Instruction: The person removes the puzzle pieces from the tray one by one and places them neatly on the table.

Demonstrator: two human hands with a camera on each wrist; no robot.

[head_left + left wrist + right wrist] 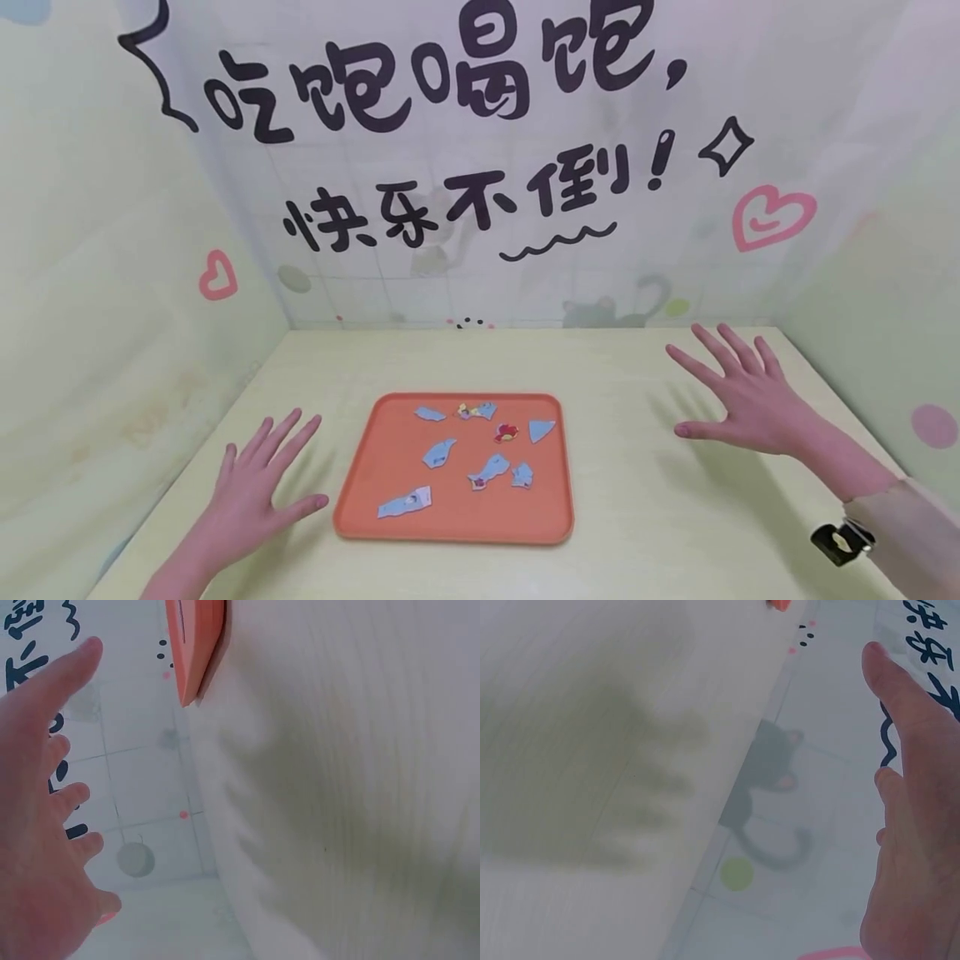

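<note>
An orange tray (465, 521) lies on the table with several light-blue, irregularly shaped flat pieces on it. One long piece (405, 502) is near its front left, a triangular piece (541, 430) at the back right, and a red flower-shaped piece (506, 432) beside that. My left hand (251, 496) hovers left of the tray, fingers spread, holding nothing. Over the table's right side my right hand (753, 404) is held up with spread fingers, also holding nothing. In the left wrist view the tray's corner (199, 652) shows past the thumb.
The pale wooden table (630, 533) is enclosed by a printed back cloth (480, 283) and side cloths. Both hands cast shadows on the tabletop. A black device (842, 542) is strapped at the right sleeve (903, 533).
</note>
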